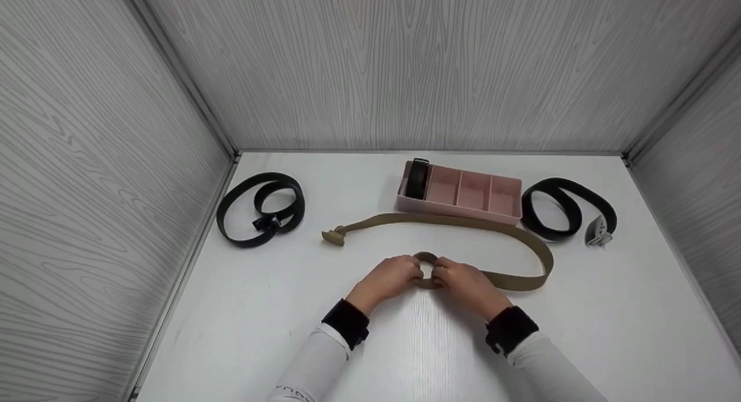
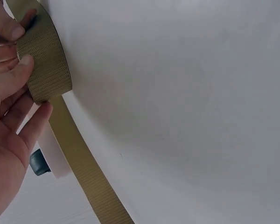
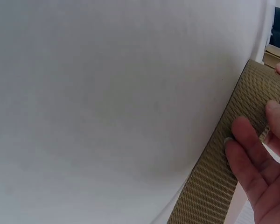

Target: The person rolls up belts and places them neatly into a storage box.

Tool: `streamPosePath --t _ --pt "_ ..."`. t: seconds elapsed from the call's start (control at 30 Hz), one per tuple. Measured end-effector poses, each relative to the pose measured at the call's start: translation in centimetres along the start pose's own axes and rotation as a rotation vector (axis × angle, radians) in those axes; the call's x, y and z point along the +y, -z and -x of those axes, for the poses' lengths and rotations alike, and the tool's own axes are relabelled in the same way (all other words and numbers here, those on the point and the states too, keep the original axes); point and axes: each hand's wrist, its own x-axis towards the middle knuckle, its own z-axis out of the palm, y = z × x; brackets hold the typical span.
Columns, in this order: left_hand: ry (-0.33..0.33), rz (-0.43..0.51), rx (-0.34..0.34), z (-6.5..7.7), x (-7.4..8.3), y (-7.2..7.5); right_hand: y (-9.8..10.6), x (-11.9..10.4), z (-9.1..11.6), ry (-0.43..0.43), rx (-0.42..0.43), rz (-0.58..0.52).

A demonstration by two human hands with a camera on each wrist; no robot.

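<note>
A khaki webbing belt [image 1: 524, 281] stands on its edge on the white table, its near end bent into a small ring. My left hand [image 1: 396, 276] pinches the ring's left side, the thumb against the ribbed webbing in the left wrist view. Opposite it, my right hand [image 1: 468, 285] holds the ring's right side; in the right wrist view two fingers lie along the outer face of the strap [image 3: 210, 179]. From the right hand the strap runs right, curves back and passes in front of the pink tray to its buckle [image 1: 334, 236] at the left.
The pink tray [image 1: 457, 209] has compartments, with a rolled dark belt [image 1: 417, 179] standing in the leftmost. A black belt [image 1: 222, 216] lies loosely coiled at the left. Another black belt [image 1: 579, 189], with a silvery buckle, lies right of the tray. Wood-grain panels enclose the table.
</note>
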Motion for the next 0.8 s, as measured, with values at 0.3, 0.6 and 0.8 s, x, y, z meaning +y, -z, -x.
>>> streamPosePath --t 0.3,0.6,0.8 --pt "-0.036 -0.061 0.047 0.2 0.7 -0.7 -0.2 -0.5 0.2 -0.021 -0.014 -0.066" --pt "-0.051 0.023 0.004 0.7 0.5 -0.4 -0.2 -0.7 0.7 0.027 0.008 -0.052" --pt "-0.05 0.085 -0.002 0.7 0.6 -0.6 -0.1 -1.6 0.5 0.021 -0.049 -0.124"
